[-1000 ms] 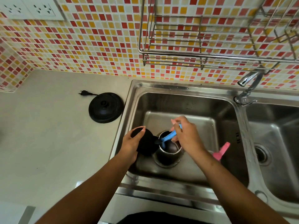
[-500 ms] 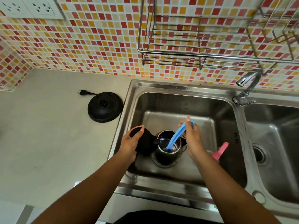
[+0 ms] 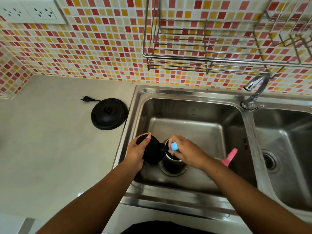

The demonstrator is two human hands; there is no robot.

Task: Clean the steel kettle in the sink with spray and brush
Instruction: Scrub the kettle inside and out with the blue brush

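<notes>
The steel kettle (image 3: 171, 163) stands upright in the left basin of the sink (image 3: 185, 108), its black lid (image 3: 152, 152) swung open to the left. My left hand (image 3: 136, 152) grips the open lid. My right hand (image 3: 185, 152) is curled round the blue brush handle (image 3: 174, 146), whose end points up at the camera; the brush head is down inside the kettle, hidden. A pink spray bottle (image 3: 230, 157) lies in the basin to the right of the kettle, partly behind my right forearm.
The black kettle base (image 3: 108, 114) with its plug sits on the beige counter left of the sink. A tap (image 3: 255, 92) stands between the two basins. A wire dish rack (image 3: 211, 48) hangs on the tiled wall above. The right basin has a drain (image 3: 269, 162).
The brush went from slanted in the kettle mouth to nearly upright, pushed deeper, with my right hand now over the opening. My left hand stays on the lid.
</notes>
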